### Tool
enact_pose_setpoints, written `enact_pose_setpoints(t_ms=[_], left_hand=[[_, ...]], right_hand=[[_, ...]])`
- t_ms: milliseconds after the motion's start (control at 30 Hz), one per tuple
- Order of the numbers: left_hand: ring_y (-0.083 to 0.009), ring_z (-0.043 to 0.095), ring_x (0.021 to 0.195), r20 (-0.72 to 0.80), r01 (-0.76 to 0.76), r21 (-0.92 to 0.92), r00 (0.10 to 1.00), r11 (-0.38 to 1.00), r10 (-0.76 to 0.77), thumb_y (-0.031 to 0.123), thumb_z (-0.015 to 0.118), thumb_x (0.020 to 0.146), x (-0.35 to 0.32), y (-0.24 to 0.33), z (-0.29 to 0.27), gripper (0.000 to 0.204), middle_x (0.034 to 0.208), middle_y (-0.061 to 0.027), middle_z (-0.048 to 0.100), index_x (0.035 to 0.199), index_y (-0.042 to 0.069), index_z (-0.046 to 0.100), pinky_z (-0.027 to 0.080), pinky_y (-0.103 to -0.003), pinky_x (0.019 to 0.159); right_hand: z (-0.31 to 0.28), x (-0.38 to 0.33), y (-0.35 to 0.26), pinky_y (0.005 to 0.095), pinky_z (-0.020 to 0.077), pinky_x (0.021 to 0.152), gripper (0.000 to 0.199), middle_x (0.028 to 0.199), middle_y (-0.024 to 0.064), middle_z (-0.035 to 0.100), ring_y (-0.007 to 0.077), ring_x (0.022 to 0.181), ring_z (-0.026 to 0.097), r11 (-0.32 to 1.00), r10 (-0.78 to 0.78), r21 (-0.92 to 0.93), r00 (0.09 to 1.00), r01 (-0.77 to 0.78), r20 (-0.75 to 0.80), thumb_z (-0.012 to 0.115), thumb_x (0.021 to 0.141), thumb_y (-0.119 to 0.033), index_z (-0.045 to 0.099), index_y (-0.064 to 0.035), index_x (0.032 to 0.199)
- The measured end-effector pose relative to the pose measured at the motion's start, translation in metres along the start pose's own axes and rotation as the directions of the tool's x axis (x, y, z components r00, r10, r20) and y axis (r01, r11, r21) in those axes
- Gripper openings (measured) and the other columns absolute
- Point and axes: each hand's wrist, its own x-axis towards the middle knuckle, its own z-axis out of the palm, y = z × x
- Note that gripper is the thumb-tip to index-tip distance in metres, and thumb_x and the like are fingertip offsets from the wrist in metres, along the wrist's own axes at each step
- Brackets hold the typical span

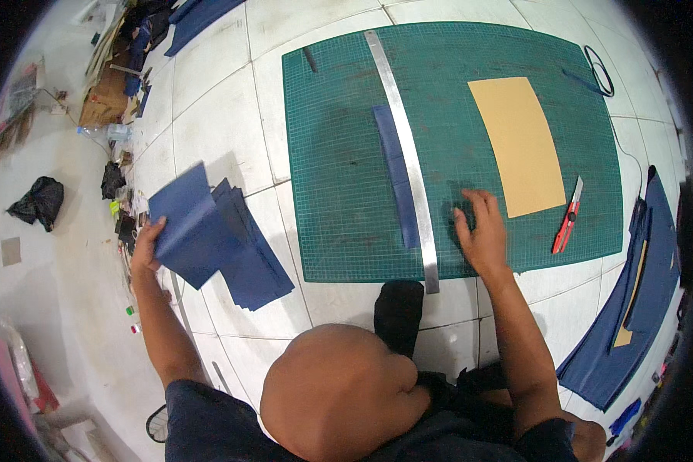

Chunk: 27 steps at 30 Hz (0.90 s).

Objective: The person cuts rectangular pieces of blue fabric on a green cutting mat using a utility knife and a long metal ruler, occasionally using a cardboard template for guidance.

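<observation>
My left hand (146,248) grips the edge of a dark blue fabric piece (182,223), held at the left over a stack of similar blue fabric pieces (250,258) on the tiled floor. Above the green cutting mat (331,177), my right hand (483,231) is empty, its fingers apart. Just left of that hand, a long steel ruler (405,154) runs across the mat, partly covering a narrow blue fabric strip (395,177). A tan rectangular card (520,146) rests beyond my right hand. Right of the hand lies a red utility knife (567,219).
More blue fabric (627,308) with a tan strip lies on the floor at the right. A dark cord loop (599,71) sits at the mat's far right corner. Along the left wall are a cardboard box (104,100), a black plastic bag (37,204) and clutter.
</observation>
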Motion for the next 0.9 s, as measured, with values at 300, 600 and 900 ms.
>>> enact_pose_setpoints(t_ms=[300, 600, 900], left_hand=[[-0.0400, 0.035, 0.146, -0.489, 0.307, 0.335, 0.865, 0.891, -0.114, 0.067, 0.076, 0.079, 0.014, -0.210, 0.030, 0.123, 0.155, -0.0313, 0.037, 0.152, -0.016, 0.023, 0.029, -0.046, 0.119], [-0.0268, 0.065, 0.104, -0.431, 0.256, 0.188, 0.889, 0.948, -0.155, 0.059, 0.077, 0.083, 0.004, -0.207, 0.039, 0.084, 0.120, -0.0171, 0.067, 0.133, -0.006, 0.057, 0.050, -0.036, 0.091], [-0.0198, 0.058, 0.101, -0.308, 0.159, 0.050, 0.942, 0.986, -0.136, 0.050, 0.077, 0.087, 0.010, -0.192, 0.038, 0.062, 0.112, -0.0092, 0.063, 0.121, 0.001, 0.058, 0.046, -0.036, 0.087]], right_hand=[[0.017, -0.028, -0.013, 0.0477, 0.0507, 0.091, 0.039, 0.118, 0.0224, 0.061, 0.0417, 0.107, 0.062, 1.000, -0.011, 0.018, 0.991, 0.009, 0.134, 0.070, 0.091, -0.018, 0.061, -0.0028, 0.126], [0.020, -0.025, -0.029, 0.0476, 0.0499, 0.085, 0.063, 0.107, 0.0194, 0.060, 0.0385, 0.101, 0.060, 0.976, 0.179, -0.165, 0.950, -0.139, 0.256, 0.084, 0.075, -0.048, 0.062, -0.0002, 0.111], [0.051, -0.034, -0.034, 0.0491, 0.0506, 0.085, 0.048, 0.105, 0.0180, 0.061, 0.0397, 0.099, 0.062, 0.958, 0.284, -0.094, 0.935, -0.269, 0.213, 0.085, 0.077, -0.024, 0.058, -0.0024, 0.109]])
